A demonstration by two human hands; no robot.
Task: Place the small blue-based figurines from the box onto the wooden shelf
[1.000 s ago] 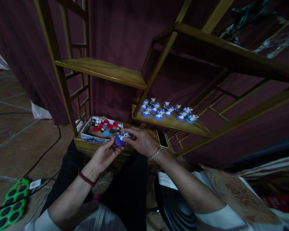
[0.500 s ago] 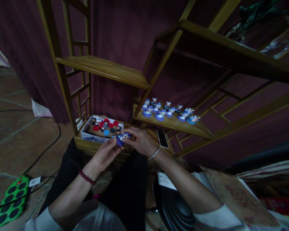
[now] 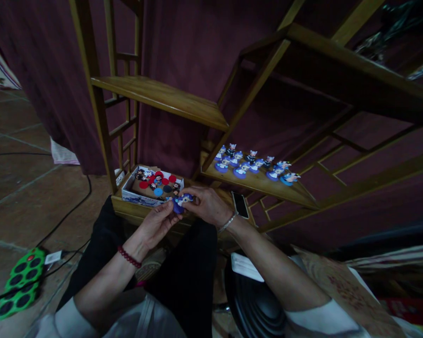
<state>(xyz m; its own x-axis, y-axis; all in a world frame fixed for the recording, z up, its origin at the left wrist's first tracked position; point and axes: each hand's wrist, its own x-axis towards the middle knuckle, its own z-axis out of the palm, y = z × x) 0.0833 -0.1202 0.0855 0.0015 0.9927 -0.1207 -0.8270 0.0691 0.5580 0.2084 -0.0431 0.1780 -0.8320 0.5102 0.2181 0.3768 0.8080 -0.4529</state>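
Note:
Both hands meet over my knees around a small figurine [image 3: 182, 201] with purple-blue hair and a round purple base. My left hand [image 3: 157, 224] grips the base side between thumb and fingers. From the other side, my right hand [image 3: 208, 205] pinches the upper part, and its fingers partly cover the figure. Just behind is an open cardboard box [image 3: 136, 195] with small dark-haired figures and red, blue and black discs [image 3: 158, 192] inside. On the shelf to the right, several similar figurines [image 3: 241, 170] stand in rows, most on purple bases.
A phone [image 3: 240, 205] lies right of my right hand. The wooden shelf unit [image 3: 162, 101] rises in front, with a ledge above the box. A green power strip [image 3: 21, 284] and cables are on the floor at left. Dark round stacked pieces [image 3: 255, 300] sit below my right forearm.
The view has shifted slightly, so the shelf and figurines appear a little further right. Both hands keep hold of the figurine, with hardly any change in grip.

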